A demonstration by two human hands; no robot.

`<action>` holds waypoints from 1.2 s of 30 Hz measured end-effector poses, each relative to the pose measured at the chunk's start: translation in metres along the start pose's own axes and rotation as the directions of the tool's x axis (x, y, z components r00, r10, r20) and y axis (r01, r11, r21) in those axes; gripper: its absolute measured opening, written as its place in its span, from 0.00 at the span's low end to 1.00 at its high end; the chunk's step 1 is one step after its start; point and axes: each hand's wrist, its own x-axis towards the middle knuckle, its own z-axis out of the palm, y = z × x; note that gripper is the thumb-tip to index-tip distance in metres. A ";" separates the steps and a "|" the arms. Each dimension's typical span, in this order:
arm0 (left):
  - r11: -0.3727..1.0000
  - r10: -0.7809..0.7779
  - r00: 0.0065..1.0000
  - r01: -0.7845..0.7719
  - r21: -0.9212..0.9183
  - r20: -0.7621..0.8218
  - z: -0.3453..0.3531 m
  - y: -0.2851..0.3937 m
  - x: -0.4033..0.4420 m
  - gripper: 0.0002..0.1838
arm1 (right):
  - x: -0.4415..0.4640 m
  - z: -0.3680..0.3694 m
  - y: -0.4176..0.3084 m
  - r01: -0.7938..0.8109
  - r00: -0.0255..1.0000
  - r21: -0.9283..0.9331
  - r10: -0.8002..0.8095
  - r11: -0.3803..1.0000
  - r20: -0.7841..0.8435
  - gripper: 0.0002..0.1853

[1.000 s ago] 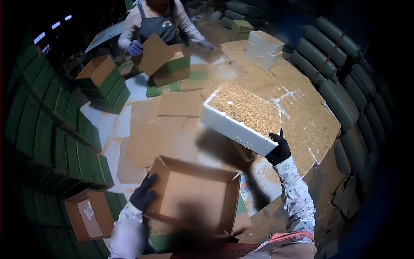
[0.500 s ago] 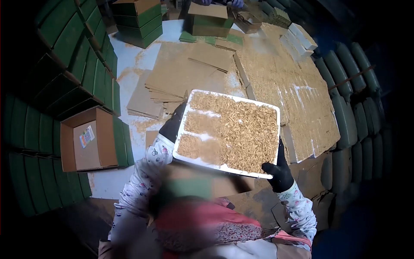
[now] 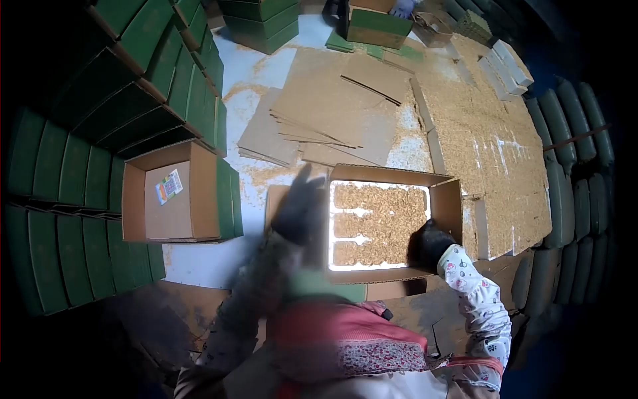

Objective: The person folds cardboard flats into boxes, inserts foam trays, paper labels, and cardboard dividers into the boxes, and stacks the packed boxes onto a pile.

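A white foam tray (image 3: 382,223) filled with tan, husk-like flakes lies inside an open cardboard box (image 3: 446,199) in front of me. My right hand (image 3: 430,245), in a black glove, grips the tray's right side within the box, its fingertips partly hidden. Just left of the box is my left hand (image 3: 299,207), gloved in black and blurred by motion, its fingers spread and holding nothing. To the left, a second open box (image 3: 203,193) with a colourful printed label (image 3: 169,187) inside rests on green boxes.
Green boxes (image 3: 163,73) are stacked high at the left. Flat cardboard sheets (image 3: 332,100) lie beyond my box. Flake-filled trays (image 3: 492,153) cover the right side, with white foam blocks (image 3: 506,70) behind. A co-worker's gloved hand (image 3: 403,8) shows at the top.
The flake-filled tray has gone from my raised hands down into the cardboard box. My left hand has let go of it and moved off to the left. The view has shifted.
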 end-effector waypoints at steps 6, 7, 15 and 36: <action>0.696 0.083 0.989 0.029 0.717 -0.121 -0.038 -0.043 0.138 0.17 | -0.024 -0.034 -0.004 -0.322 0.726 0.522 0.560 0.790 -0.400 0.15; 0.543 0.054 0.998 0.004 0.840 -0.040 -0.030 -0.044 0.156 0.19 | -0.031 -0.036 -0.002 -0.190 0.535 0.618 0.608 0.763 -0.586 0.16; -0.044 -0.181 0.983 -0.033 0.998 0.025 0.007 -0.097 0.240 0.35 | -0.083 0.027 0.025 -0.052 -0.004 0.976 0.977 0.212 -0.212 0.13; -0.410 -0.391 0.875 0.112 0.905 -0.286 0.034 -0.110 0.285 0.33 | 0.016 0.159 0.012 -0.528 0.203 0.844 0.952 -0.091 0.230 0.22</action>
